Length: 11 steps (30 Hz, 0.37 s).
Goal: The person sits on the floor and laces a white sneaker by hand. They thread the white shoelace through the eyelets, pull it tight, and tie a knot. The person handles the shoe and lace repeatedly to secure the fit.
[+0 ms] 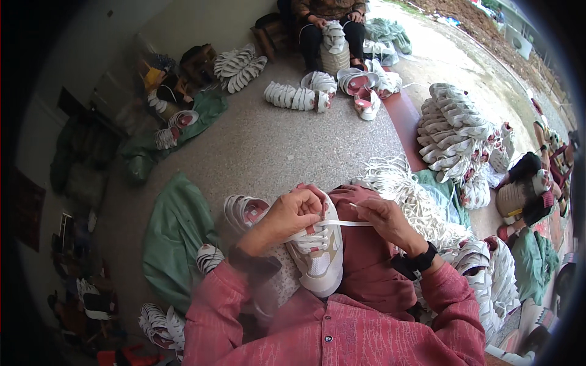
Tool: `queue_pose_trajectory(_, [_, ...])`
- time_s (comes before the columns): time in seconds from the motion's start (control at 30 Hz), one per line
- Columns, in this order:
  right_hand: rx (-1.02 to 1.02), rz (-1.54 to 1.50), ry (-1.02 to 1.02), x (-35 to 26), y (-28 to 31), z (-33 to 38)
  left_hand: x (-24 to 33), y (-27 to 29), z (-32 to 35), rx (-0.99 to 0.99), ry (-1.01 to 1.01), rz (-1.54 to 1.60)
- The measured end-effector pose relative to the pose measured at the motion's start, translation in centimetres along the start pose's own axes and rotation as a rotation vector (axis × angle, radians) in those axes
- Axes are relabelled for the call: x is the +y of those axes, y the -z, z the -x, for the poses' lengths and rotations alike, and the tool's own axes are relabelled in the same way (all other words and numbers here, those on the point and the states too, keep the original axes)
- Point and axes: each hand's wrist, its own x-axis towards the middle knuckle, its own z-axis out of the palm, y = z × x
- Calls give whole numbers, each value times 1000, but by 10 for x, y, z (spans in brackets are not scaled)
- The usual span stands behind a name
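We lace a white sneaker (318, 253) on our lap.
Our left hand (292, 215) grips its top; our right hand (383, 216) pinches the white lace (342, 223) taut.

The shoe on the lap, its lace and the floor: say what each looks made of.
Shoe: white and beige panels, seemingly synthetic leather with a mesh toe, since the toe looks finely textured; matte. Lace: flat white woven tape, pulled taut between left hand and right hand. Floor: speckled grey, probably concrete or terrazzo, dull finish.
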Motion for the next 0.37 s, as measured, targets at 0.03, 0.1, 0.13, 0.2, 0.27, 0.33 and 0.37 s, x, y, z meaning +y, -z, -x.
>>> queue_pose_trajectory(0.03, [-87,-67,-66,-2,-8,-6,-1,1,-2,-24,32,56])
queue_pose_trajectory(0.1, [-224,-76,-81,-1,-16,-13,-2,3,-6,-70,95,116])
queue_pose_trajectory(0.13, [-275,-14,-30,0,-16,-17,-2,4,-8,-91,123,124])
queue_pose_trajectory(0.2, [-368,-25,-35,-2,-15,-21,-2,5,-11,-117,159,118])
queue_pose_trajectory(0.27, [-451,-169,-151,-8,-9,-21,3,5,-13,-129,174,94])
queue_pose_trajectory(0.33, [-474,-191,-193,-11,-8,-21,-3,7,-15,-172,122,-3])
queue_pose_trajectory(0.37, [-485,-201,-213,-12,-8,-21,-9,9,-16,-192,95,-53])
